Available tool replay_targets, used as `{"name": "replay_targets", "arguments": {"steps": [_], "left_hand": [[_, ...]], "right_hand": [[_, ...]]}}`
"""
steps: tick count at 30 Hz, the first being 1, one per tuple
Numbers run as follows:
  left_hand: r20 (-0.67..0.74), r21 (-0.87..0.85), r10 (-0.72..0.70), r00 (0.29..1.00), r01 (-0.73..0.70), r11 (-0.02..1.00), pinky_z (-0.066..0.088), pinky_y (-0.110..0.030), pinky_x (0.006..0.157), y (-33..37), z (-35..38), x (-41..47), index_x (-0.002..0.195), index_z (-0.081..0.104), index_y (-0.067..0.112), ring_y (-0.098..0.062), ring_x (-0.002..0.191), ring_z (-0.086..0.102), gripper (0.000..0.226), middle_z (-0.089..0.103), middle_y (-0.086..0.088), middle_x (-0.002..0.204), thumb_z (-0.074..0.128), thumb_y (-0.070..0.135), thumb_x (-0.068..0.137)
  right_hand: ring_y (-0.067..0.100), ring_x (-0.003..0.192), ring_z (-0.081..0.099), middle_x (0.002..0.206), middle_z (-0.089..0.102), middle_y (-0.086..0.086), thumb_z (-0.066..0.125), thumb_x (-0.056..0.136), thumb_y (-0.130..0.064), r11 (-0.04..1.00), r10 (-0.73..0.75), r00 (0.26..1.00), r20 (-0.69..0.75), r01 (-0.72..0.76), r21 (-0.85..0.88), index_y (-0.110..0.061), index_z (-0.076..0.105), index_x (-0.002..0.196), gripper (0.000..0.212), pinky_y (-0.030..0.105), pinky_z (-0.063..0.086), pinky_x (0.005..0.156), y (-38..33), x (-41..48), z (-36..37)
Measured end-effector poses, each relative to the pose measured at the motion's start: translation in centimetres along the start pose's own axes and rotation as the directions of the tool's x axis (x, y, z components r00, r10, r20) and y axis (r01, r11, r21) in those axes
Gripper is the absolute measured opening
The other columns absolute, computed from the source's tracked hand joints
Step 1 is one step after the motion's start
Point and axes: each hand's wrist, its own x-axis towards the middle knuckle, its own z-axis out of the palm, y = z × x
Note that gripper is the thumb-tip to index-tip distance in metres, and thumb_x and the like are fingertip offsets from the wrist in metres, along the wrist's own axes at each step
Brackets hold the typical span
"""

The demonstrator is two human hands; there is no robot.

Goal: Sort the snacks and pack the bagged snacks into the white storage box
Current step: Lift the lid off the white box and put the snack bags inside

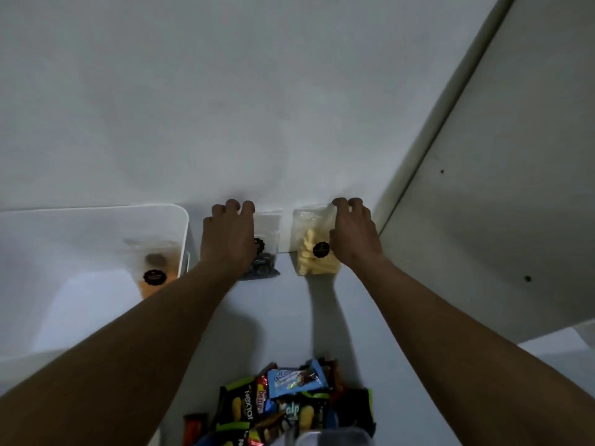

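Observation:
Two clear snack bags stand against the wall at the back of the white table [289, 317]. My left hand [227, 235] grips the top of the bag of dark snacks [265, 262], covering most of it. My right hand [352, 235] grips the top right of the bag of pale yellow sticks [310, 252]. The white storage box [180, 226] sits at the left. Inside it stands a bag of orange snacks [156, 278] with a round black label.
A heap of wrapped bars and small snack packets [289, 403] lies near the table's front edge. The rim of a clear container [335, 437] shows at the bottom. A white cabinet panel [483, 220] closes off the right side.

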Motion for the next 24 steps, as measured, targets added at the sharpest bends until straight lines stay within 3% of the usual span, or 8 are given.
{"name": "replay_targets", "arguments": {"steps": [5, 11, 14, 19, 24], "left_hand": [[-0.02, 0.0, -0.067, 0.998, 0.067, 0.998, 0.045, -0.045, 0.09, 0.6, 0.8, 0.5, 0.13, 0.046, 0.012, -0.039, 0.111, 0.051, 0.053, 0.054, -0.017, 0.125, 0.068, 0.011, 0.081], [-0.095, 0.073, -0.128, 0.987, 0.135, 0.988, 0.047, -0.046, 0.084, 1.2, 1.3, 0.8, 0.125, 0.05, 0.01, -0.038, 0.103, 0.053, 0.053, 0.05, -0.018, 0.121, 0.074, 0.011, 0.077], [-0.146, -0.11, -0.286, 0.947, 0.272, 0.956, 0.047, -0.046, 0.076, 1.3, 1.7, 0.5, 0.115, 0.05, 0.008, -0.04, 0.098, 0.054, 0.039, 0.048, -0.019, 0.117, 0.069, 0.005, 0.081], [-0.023, -0.567, -0.553, 0.833, 0.445, 0.693, 0.045, -0.04, 0.079, 2.3, 2.9, 0.5, 0.112, 0.043, 0.011, -0.039, 0.102, 0.058, 0.035, 0.045, -0.015, 0.121, 0.067, 0.01, 0.086], [0.088, -0.735, -0.689, 0.72, 0.513, 0.443, 0.045, -0.034, 0.081, 2.9, 4.1, 0.9, 0.117, 0.039, 0.014, -0.031, 0.105, 0.059, 0.046, 0.055, -0.012, 0.12, 0.072, 0.013, 0.084]], "right_hand": [[0.039, 0.118, 0.046, 0.119, 0.053, 0.016, 0.07, 0.075, -0.009, 0.994, -0.044, 0.995, -0.091, 0.034, -0.108, -0.011, 0.048, 0.132, 0.06, 0.051, 0.04, 0.103, 1.3, 1.1, 1.6], [0.036, 0.096, 0.052, 0.113, 0.048, 0.015, 0.061, 0.087, -0.004, 0.992, -0.111, 0.988, -0.103, 0.103, -0.079, -0.008, 0.057, 0.113, 0.026, 0.041, 0.049, 0.076, 2.3, 1.7, 1.7], [0.036, 0.1, 0.052, 0.114, 0.053, 0.014, 0.063, 0.089, -0.009, 0.981, -0.142, 0.982, -0.126, 0.123, -0.15, -0.011, 0.058, 0.111, 0.023, 0.042, 0.045, 0.078, 2.8, 2.0, 1.8], [0.037, 0.109, 0.05, 0.117, 0.061, 0.011, 0.06, 0.091, -0.016, 0.972, -0.166, 0.977, -0.136, 0.14, -0.187, -0.014, 0.059, 0.114, 0.023, 0.045, 0.044, 0.084, 3.0, 2.8, 2.2], [0.035, 0.113, 0.049, 0.113, 0.066, 0.007, 0.059, 0.086, -0.012, 0.979, -0.166, 0.975, -0.146, 0.145, -0.142, -0.014, 0.059, 0.109, 0.023, 0.043, 0.041, 0.084, 3.2, 2.7, 2.4]]}}
